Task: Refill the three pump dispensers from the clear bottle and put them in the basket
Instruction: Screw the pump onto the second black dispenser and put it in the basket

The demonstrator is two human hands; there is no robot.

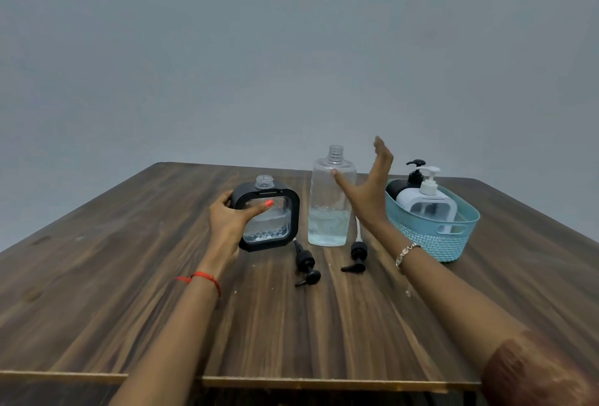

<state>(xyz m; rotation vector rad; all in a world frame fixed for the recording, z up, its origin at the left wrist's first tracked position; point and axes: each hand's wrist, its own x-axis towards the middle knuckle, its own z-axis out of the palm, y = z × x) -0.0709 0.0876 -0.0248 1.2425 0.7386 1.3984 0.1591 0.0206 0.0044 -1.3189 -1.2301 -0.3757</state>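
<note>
The two forearms come in over the near edge of the table point(291, 324), a red thread on the left wrist, a bracelet on the right.

Taking the table's middle as the dial, the open-necked dispenser point(270, 217) stands at 11 o'clock. The left hand point(228, 220) grips it, thumb laid across its clear front. The clear bottle point(330, 204), uncapped and roughly a third full, stands at 12. The right hand point(369, 188) is spread wide at the bottle's 3 o'clock side, thumb reaching toward its shoulder. The basket point(434, 237) sits at 2 o'clock and holds a white dispenser point(428, 201) and a black dispenser point(398, 185). Two pump heads point(306, 263) lie just in front of the bottle.

This looks like the reach for the bottle to fill the last dispenser. It should go best with a firm hold around the bottle's middle, the dispenser kept upright and steady, and a slow tilt, since both necks are narrow.

Whether the thumb touches the bottle cannot be told. The left fingers are hidden behind the dispenser, whose faceted base makes its liquid level hard to read. The black dispenser is mostly hidden behind the white one.
</note>
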